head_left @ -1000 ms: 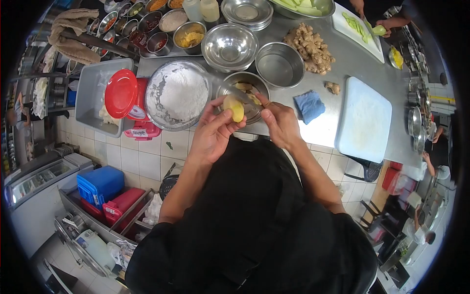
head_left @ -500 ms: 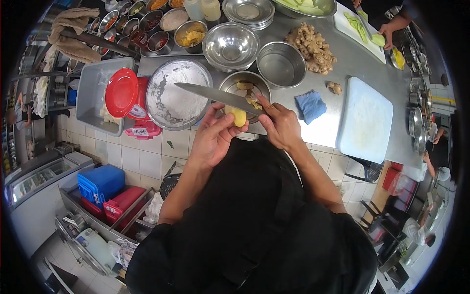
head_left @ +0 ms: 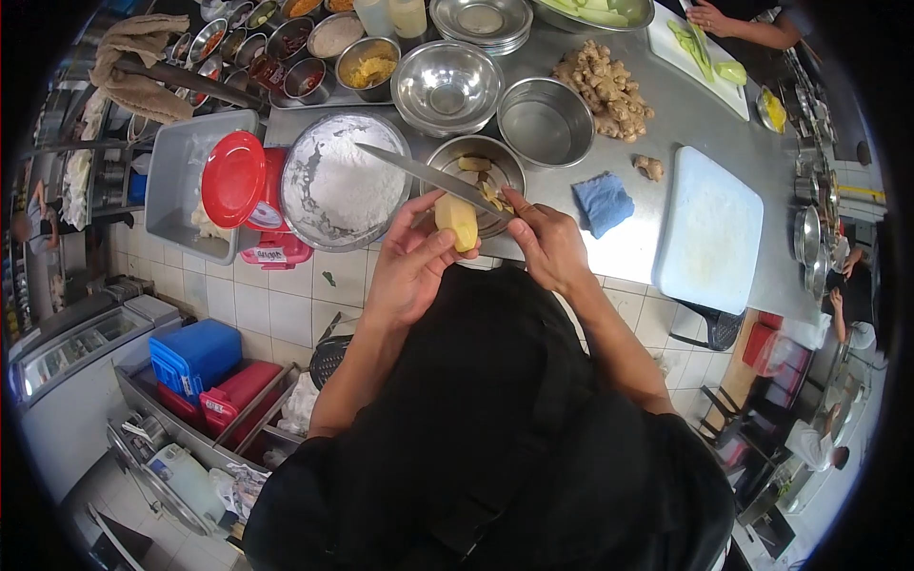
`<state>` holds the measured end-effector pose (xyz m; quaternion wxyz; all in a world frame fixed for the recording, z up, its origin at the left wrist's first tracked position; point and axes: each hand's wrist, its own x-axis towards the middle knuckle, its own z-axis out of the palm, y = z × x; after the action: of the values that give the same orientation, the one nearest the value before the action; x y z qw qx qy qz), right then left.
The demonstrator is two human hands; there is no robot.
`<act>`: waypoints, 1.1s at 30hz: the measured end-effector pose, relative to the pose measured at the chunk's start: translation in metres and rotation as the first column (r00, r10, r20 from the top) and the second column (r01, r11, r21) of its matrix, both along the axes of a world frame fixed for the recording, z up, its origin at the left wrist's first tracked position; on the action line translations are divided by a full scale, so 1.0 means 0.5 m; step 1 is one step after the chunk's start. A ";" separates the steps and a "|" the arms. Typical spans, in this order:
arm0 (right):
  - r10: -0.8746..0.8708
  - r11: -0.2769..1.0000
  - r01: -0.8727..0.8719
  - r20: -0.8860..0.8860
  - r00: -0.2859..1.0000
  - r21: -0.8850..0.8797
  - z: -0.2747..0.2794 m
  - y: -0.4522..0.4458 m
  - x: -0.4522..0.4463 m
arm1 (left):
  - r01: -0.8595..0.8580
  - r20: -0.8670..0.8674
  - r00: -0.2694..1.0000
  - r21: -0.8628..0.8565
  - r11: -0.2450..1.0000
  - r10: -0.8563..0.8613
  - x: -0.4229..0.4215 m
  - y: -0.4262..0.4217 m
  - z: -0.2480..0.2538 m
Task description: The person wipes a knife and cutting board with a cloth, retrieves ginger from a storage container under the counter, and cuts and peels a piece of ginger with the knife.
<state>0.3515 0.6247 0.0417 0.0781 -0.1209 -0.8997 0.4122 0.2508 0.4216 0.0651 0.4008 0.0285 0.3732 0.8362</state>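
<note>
Pinched in the fingers of my left hand (head_left: 409, 262) is a peeled yellow piece of ginger (head_left: 457, 221). My right hand (head_left: 550, 238) grips a large knife (head_left: 419, 169), its handle mostly hidden in the fist. The blade points up and left, just beyond the ginger, over a steel bowl (head_left: 519, 167) that holds peelings (head_left: 493, 195) and a small brown piece. Behind that bowl stands a steel pot (head_left: 546, 124) of what looks like water. A heap of unpeeled ginger (head_left: 602, 90) lies farther back, with a single small knob (head_left: 649, 168) apart from it.
Left of the bowl are a basin of white powder (head_left: 347, 181), a red scale (head_left: 234, 181) and a grey tub (head_left: 190, 238). A blue cloth (head_left: 604, 205) and a white cutting board (head_left: 709, 228) lie at right. Another person's hand (head_left: 706, 17) is at the far board.
The knife blade has tilted more steeply, its tip shifting right. The ginger is turned more upright in my left hand. The other person's hands have moved up and back from the far board's edge.
</note>
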 end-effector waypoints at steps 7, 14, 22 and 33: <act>0.081 0.996 -0.079 -0.077 0.994 0.028 0.057 -0.041 -0.011 | 0.010 -0.008 1.000 -0.045 0.999 -0.010 0.007 -0.001 -0.019; 0.056 0.981 -0.045 0.051 0.997 -0.190 0.000 0.002 0.002 | 0.033 -0.133 0.990 -0.037 0.999 -0.037 0.006 -0.013 -0.002; 0.052 0.999 -0.051 -0.078 0.996 0.012 0.064 -0.041 -0.007 | 0.007 -0.233 0.972 -0.101 0.995 -0.030 0.009 -0.009 -0.012; 0.004 0.999 -0.004 -0.006 1.000 -0.051 0.042 -0.040 0.007 | -0.015 0.050 0.999 0.008 1.000 0.015 0.002 -0.004 -0.028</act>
<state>0.3550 0.6048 0.0629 0.0769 -0.1199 -0.8888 0.4356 0.2517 0.4196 0.0509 0.4037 0.0064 0.3598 0.8411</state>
